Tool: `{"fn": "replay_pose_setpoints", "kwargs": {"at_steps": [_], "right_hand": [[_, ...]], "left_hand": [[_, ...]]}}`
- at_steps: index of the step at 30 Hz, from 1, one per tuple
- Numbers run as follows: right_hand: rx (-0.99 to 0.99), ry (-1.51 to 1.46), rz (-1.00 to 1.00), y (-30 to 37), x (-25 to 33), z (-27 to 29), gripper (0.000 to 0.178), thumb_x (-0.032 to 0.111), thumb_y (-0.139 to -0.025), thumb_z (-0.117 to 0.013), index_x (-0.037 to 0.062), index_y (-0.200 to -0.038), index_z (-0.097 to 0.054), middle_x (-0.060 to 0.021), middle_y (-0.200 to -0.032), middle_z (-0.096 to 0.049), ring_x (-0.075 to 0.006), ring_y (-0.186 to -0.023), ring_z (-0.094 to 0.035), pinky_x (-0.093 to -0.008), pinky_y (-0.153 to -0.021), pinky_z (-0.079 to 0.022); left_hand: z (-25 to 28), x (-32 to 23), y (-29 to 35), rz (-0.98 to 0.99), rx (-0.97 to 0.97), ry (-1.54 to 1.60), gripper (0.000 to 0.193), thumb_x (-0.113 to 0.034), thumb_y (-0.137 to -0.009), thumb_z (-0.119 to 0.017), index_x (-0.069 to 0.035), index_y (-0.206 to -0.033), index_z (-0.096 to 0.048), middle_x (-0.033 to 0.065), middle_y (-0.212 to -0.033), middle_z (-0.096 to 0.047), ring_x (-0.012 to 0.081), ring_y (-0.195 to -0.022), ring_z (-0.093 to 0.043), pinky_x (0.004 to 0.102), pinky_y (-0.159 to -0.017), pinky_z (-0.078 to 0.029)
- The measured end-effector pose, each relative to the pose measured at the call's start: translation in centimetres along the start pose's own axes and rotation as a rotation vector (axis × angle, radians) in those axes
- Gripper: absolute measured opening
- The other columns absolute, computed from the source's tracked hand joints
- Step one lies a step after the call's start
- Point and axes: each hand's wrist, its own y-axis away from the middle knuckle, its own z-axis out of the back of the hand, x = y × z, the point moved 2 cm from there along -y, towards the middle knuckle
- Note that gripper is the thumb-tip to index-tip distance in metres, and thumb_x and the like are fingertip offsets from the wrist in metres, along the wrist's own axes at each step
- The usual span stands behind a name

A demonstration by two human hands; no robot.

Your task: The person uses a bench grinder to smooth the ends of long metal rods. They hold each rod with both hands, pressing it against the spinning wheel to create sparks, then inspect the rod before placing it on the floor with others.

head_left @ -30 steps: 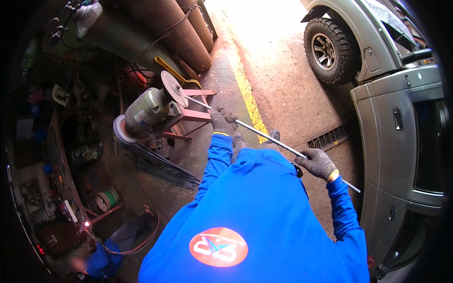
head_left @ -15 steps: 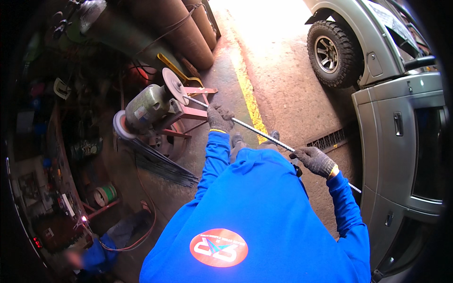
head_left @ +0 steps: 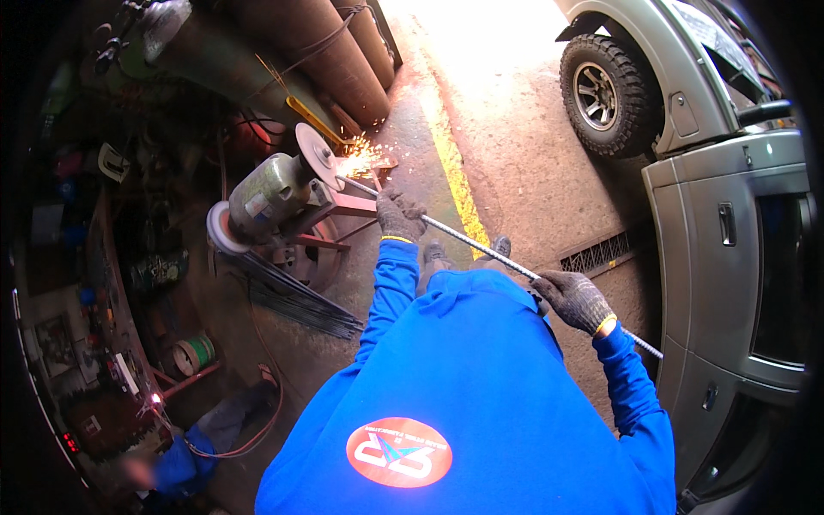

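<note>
A long ribbed steel bar [head_left: 468, 239] runs slantwise across in front of me, from the grinder down to the right past my right arm. My left hand [head_left: 401, 215], in a grey work glove, is closed round it close to the wheel. Farther back along the bar, my right hand [head_left: 575, 300], gloved alike, grips it too. The bar's far end meets the grinding wheel [head_left: 317, 156] of a green bench grinder [head_left: 271, 199]. Bright sparks [head_left: 360, 160] spray beside the wheel. The grinder sits on a red metal stand [head_left: 350, 204]; a second wheel [head_left: 224, 227] is at its other end.
A silver vehicle [head_left: 704, 249] stands close on my right, near the bar's rear end. Large cylinders [head_left: 318, 51] lie ahead at the left. Dark flat bars [head_left: 300, 296] lie below the grinder. At the lower left a co-worker in blue [head_left: 184, 463] is beside a hose [head_left: 276, 412].
Sparks now fly where the bar meets the wheel; none showed before. My right hand has shifted slightly with the bar, both hands still gripping it.
</note>
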Motion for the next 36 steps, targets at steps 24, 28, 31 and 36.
{"fn": "replay_pose_setpoints", "kwargs": {"at_steps": [24,28,31,36], "right_hand": [[-0.180,0.363,0.076,-0.1,-0.2,0.9,0.030,0.041,-0.097,-0.055,0.0197,-0.114,-0.067,-0.0188,-0.076,-0.067,-0.0389,-0.070,-0.067,-0.0505,-0.062,-0.052],[-0.207,0.424,0.103,-0.1,0.2,1.4,0.029,0.041,-0.097,-0.055,0.0203,-0.114,-0.066,-0.0175,-0.072,-0.066,-0.0384,-0.067,-0.066,-0.0499,-0.058,-0.051],[-0.208,0.466,0.103,0.0,0.3,1.7,0.028,0.041,-0.097,-0.055,0.0201,-0.114,-0.064,-0.0165,-0.070,-0.066,-0.0380,-0.064,-0.066,-0.0498,-0.056,-0.050],[-0.277,0.487,0.146,0.0,0.2,1.6,0.027,0.039,-0.096,-0.056,0.0197,-0.114,-0.063,-0.0154,-0.069,-0.065,-0.0358,-0.062,-0.066,-0.0485,-0.052,-0.049]], "left_hand": [[-0.8,0.2,0.3,0.005,0.111,0.058,0.032,-0.028,-0.092,-0.051,-0.020,-0.065,-0.036,-0.0059,-0.047,-0.025,0.0116,-0.033,-0.022,0.0277,-0.033,-0.025],[-1.1,0.3,0.5,-0.002,0.089,0.024,0.035,-0.028,-0.092,-0.051,-0.021,-0.061,-0.035,-0.0044,-0.046,-0.027,0.0129,-0.035,-0.023,0.0284,-0.035,-0.026],[-1.1,0.3,0.4,-0.007,0.060,0.040,0.035,-0.028,-0.092,-0.051,-0.021,-0.061,-0.036,-0.0044,-0.046,-0.027,0.0129,-0.035,-0.024,0.0283,-0.036,-0.026],[-1.9,0.1,1.1,0.008,0.060,0.091,0.032,-0.027,-0.091,-0.053,-0.020,-0.065,-0.037,-0.0049,-0.046,-0.027,0.0127,-0.034,-0.024,0.0281,-0.034,-0.026]]}}
